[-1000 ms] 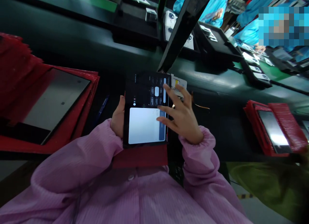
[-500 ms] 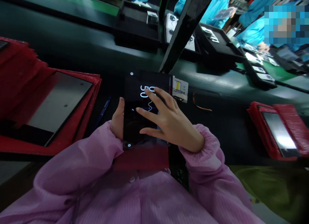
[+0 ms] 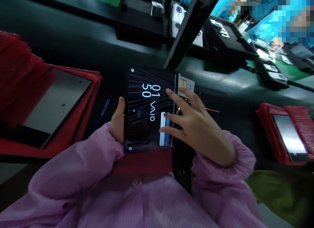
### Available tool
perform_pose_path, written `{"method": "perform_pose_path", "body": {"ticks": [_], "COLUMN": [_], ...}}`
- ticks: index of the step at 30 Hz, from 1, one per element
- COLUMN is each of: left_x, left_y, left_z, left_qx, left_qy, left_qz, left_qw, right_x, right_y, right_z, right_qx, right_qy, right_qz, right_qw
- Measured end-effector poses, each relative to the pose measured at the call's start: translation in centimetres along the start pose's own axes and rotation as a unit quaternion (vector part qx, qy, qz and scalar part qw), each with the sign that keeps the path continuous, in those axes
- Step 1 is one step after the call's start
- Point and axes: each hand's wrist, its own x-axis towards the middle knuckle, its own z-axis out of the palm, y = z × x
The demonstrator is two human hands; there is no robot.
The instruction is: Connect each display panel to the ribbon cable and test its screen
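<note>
A lit display panel [image 3: 147, 123] shows "01 50", thin blue lines and a pale bar near its right edge. My left hand [image 3: 117, 125] grips its left side, the thumb standing up beside the edge and the other fingers hidden. Above the right part of the panel, my right hand [image 3: 196, 121] is open with fingers spread; whether a fingertip touches the glass I cannot tell. A pale circuit module [image 3: 190, 84] sticks out at the panel's upper right, partly behind my right fingers. An orange flex cable [image 3: 213, 110] lies to its right.
At left, a dark screen [image 3: 71, 97] rests on red bubble bags [image 3: 17, 67], with a blue pen [image 3: 104, 108] alongside. More red bags [image 3: 298, 121] hold a screen [image 3: 284, 131] at right. A black post [image 3: 183, 41] and black trays [image 3: 139, 25] stand ahead; co-workers are beyond.
My right hand has moved right, from over the middle of the panel to its right edge. The screen now shows wavy lines and a pale bar. My left hand keeps its grip.
</note>
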Motion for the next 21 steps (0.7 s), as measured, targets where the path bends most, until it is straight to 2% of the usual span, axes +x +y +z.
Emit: {"method": "perform_pose_path", "body": {"ticks": [4, 8, 12, 16, 18, 21], "left_x": [0.2, 0.2, 0.2, 0.0, -0.1, -0.3], "left_y": [0.2, 0.0, -0.2, -0.3, -0.4, -0.4], "left_z": [-0.6, -1.4, -1.6, -1.2, -0.9, -0.5], "left_qx": [0.007, 0.0, 0.019, 0.015, 0.015, 0.015], "left_qy": [0.057, 0.047, 0.036, -0.029, -0.021, 0.026], "left_qz": [0.039, 0.063, 0.085, 0.063, 0.047, 0.052], "left_qw": [0.998, 0.997, 0.996, 0.997, 0.999, 0.998], "right_x": [-1.5, -1.7, -0.4, 1.4, 2.0, 2.3], "right_y": [0.7, 0.1, -0.9, -1.8, -2.2, -2.7], "right_z": [-2.1, -2.4, -0.6, 1.9, 2.9, 4.0], "right_qx": [0.009, 0.011, -0.003, -0.001, 0.001, -0.01], "right_qy": [0.047, 0.04, 0.039, 0.083, 0.081, 0.062], "right_qz": [0.023, -0.005, -0.006, 0.014, 0.01, 0.005], "right_qw": [0.999, 0.999, 0.999, 0.996, 0.997, 0.998]}}
